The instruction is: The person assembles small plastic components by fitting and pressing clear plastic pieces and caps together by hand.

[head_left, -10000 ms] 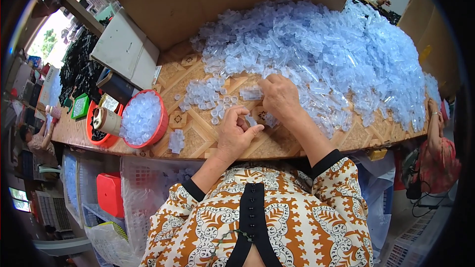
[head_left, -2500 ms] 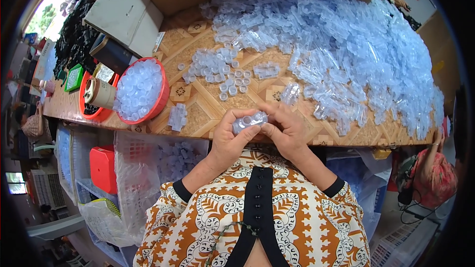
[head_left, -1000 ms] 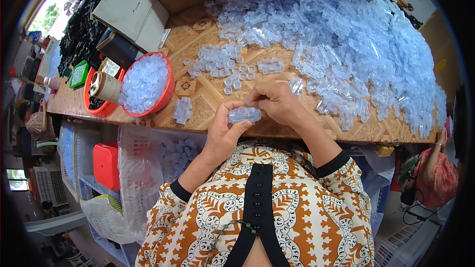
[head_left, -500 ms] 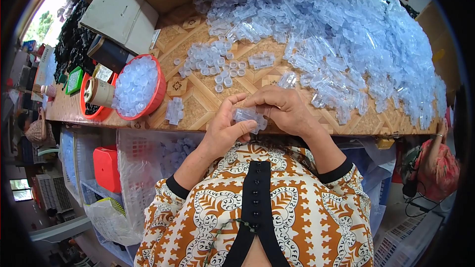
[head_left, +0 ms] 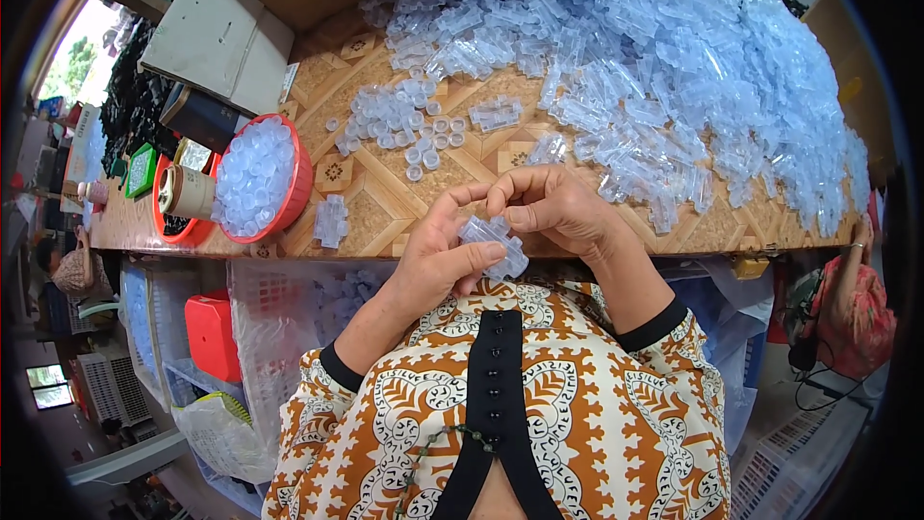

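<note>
A clear plastic piece of joined short tubes (head_left: pixel 502 258) is gripped in my left hand (head_left: pixel 433 258), its thumb lying across the front. My right hand (head_left: pixel 563 214) is closed in a pinch at the upper edge of that piece. Whatever sits between the right fingertips is hidden. Beyond my hands, small round translucent caps (head_left: pixel 390 117) lie loosely grouped on the patterned table (head_left: pixel 371 202). Similar clear pieces rest singly near them: one behind the caps' right side (head_left: pixel 496 114), another near my right hand (head_left: pixel 549 147), and a third by the front edge (head_left: pixel 330 221).
A large heap of clear plastic pieces (head_left: pixel 626 48) covers the table's back and right. At left, a red basin (head_left: pixel 300 178) holds many caps, beside a beige cup (head_left: pixel 189 193) and a pale carton (head_left: pixel 219 34). Two other people are at the far sides.
The plastic piece has tilted and shows more fully between my hands. My right fingers have drawn closer together at its upper edge. The view has shifted slightly.
</note>
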